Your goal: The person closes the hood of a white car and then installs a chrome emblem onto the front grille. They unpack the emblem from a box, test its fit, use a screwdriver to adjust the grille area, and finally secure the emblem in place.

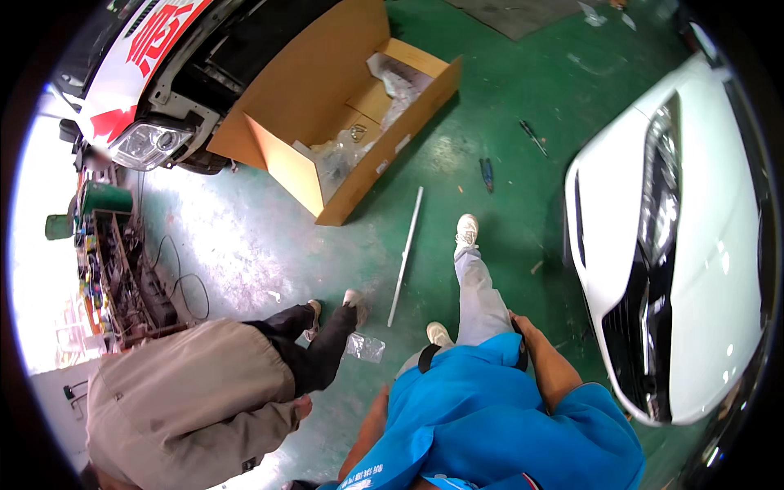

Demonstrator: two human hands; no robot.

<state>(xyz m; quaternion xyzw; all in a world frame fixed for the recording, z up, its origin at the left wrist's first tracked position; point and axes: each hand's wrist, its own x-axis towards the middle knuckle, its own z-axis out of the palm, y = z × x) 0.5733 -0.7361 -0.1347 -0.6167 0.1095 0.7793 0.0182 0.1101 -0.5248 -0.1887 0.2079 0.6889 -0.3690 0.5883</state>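
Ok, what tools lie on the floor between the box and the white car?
In the head view, what look like blue-handled pliers and a slim dark tool lie on the green floor between box and white car.

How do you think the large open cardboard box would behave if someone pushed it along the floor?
The cardboard box is probably light for its size, with mainly plastic wrapping showing inside. Its tall, thin raised flap may wobble. Long and low, the box seems unlikely to tip.
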